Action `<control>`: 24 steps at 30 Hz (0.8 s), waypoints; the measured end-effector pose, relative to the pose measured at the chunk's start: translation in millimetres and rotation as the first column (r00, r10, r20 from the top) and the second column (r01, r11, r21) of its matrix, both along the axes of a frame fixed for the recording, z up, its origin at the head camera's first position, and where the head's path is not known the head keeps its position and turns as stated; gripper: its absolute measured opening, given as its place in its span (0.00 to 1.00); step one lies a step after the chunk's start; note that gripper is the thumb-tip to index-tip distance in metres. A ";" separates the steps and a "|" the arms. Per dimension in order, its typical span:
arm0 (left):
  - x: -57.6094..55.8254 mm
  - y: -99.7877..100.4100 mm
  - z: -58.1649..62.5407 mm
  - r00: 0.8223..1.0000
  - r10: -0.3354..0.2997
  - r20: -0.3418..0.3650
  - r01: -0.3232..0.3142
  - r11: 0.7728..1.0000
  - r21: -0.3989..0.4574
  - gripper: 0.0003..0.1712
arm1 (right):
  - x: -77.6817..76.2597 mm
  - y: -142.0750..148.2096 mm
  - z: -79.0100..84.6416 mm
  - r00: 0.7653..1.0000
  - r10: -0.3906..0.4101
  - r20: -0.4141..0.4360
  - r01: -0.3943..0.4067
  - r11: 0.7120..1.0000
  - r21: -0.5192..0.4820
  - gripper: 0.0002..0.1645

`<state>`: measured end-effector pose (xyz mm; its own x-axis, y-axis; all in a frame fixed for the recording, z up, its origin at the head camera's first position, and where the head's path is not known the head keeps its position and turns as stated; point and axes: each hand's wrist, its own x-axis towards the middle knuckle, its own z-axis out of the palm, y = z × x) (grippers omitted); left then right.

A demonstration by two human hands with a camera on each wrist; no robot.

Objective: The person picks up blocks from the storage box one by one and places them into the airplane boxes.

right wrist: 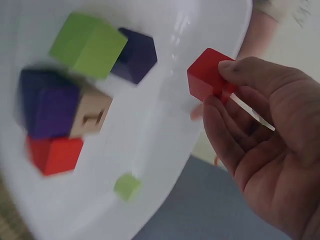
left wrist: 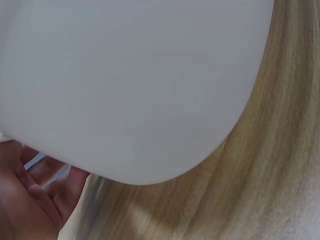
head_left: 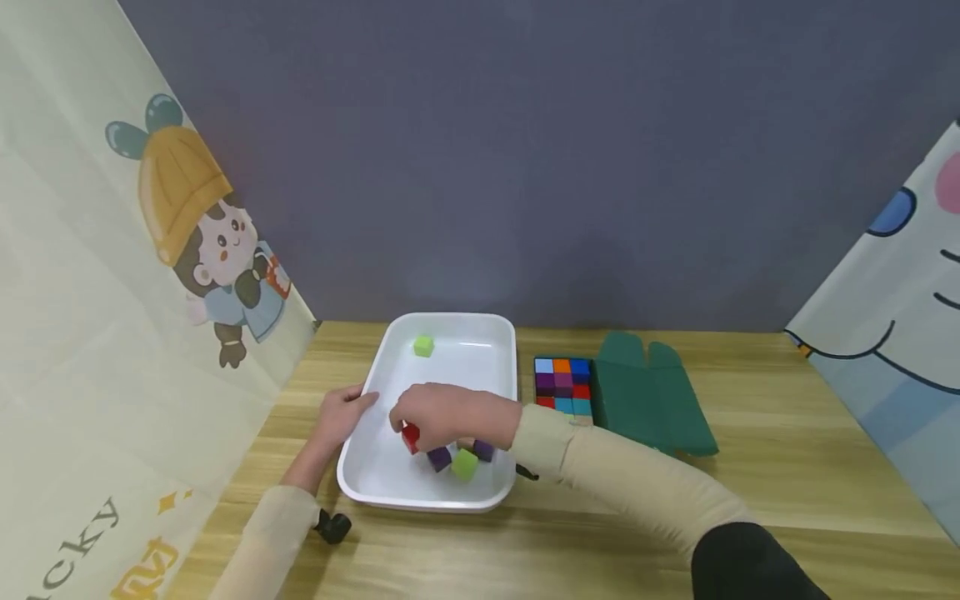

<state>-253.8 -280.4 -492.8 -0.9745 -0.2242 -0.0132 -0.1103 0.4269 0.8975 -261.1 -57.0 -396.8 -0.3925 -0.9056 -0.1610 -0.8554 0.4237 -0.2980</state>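
My right hand pinches a red cube between thumb and fingertips, over the white tray. At the tray's left side my left hand grips the rim, thumb on top; its curled fingers show along the edge in the left wrist view. Below the right hand lie a large green cube, dark purple cubes, a wood-coloured cube with a dark mark, and another red cube. A lone light-green cube sits near the tray's far end.
Right of the tray, a box holds several coloured cubes in rows, its green lid folded out to the right. The wooden table meets a grey-blue backdrop behind, with printed cloths at both sides.
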 end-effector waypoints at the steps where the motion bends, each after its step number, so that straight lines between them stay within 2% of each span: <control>1: -0.6 -0.1 0.2 1.000 -0.002 0.003 0.002 1.000 -0.009 0.24 | -2.5 9.1 3.2 1.000 -0.007 0.001 0.007 1.000 -0.019 0.17; 4: -1.8 0.1 0.6 1.000 0.001 0.022 -0.001 0.999 -0.041 0.25 | -10.5 39.1 11.0 0.999 -0.031 0.012 0.032 0.996 -0.081 0.16; 8: -2.3 1.2 1.7 0.999 -0.001 0.038 0.004 0.997 -0.076 0.26 | -18.8 82.1 17.0 0.994 -0.104 0.041 0.109 0.982 -0.154 0.16; 12: -1.7 3.1 2.3 0.999 0.003 0.047 0.001 0.997 -0.081 0.26 | -23.5 123.4 19.1 0.985 -0.170 0.023 0.171 0.965 -0.200 0.13; 15: -0.1 2.9 2.7 0.998 0.009 0.056 -0.004 0.997 -0.075 0.26 | -25.0 148.3 18.7 0.974 -0.223 0.033 0.225 0.949 -0.220 0.12; 19: 0.3 3.2 2.7 0.998 0.010 0.063 -0.006 0.998 -0.068 0.27 | -27.8 177.8 15.1 0.945 -0.316 0.082 0.326 0.917 -0.228 0.10; 24: 0.1 3.4 2.5 0.999 0.005 0.054 -0.002 0.998 -0.065 0.27 | -36.5 209.2 7.4 0.930 -0.364 0.051 0.366 0.904 -0.222 0.10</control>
